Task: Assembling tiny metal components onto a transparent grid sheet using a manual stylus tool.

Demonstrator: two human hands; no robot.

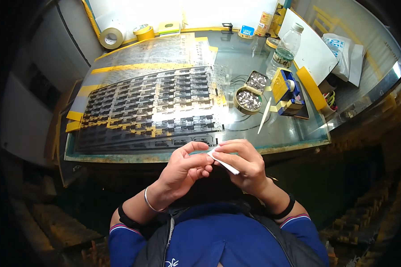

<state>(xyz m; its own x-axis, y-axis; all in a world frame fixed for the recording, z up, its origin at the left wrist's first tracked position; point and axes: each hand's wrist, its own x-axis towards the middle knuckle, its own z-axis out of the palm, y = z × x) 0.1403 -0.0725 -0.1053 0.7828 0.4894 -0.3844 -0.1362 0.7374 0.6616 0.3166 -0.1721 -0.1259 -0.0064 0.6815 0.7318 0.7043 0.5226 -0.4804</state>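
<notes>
Both my hands meet just in front of the glass table's near edge. My right hand (pixel 243 164) is closed on a small folded white tissue or cloth (pixel 227 166), which sticks out below its fingers. My left hand (pixel 186 168) has its thumb against the upper end of that piece, its lower fingers curled and its index finger raised apart from the thumb. Exactly how the left fingertips grip is partly hidden. Beyond the hands lies a stack of clear film sheets (pixel 153 104) printed with rows of dark patterns and edged with yellow tape.
The glass table (pixel 276 133) bears a round tin (pixel 248 100) of small pieces, a white stick (pixel 264 115), a blue tape dispenser (pixel 289 95) and a clear bottle (pixel 286 48). Tape rolls (pixel 112 38) stand at the back left. A white plastic bag (pixel 340 51) lies at the right.
</notes>
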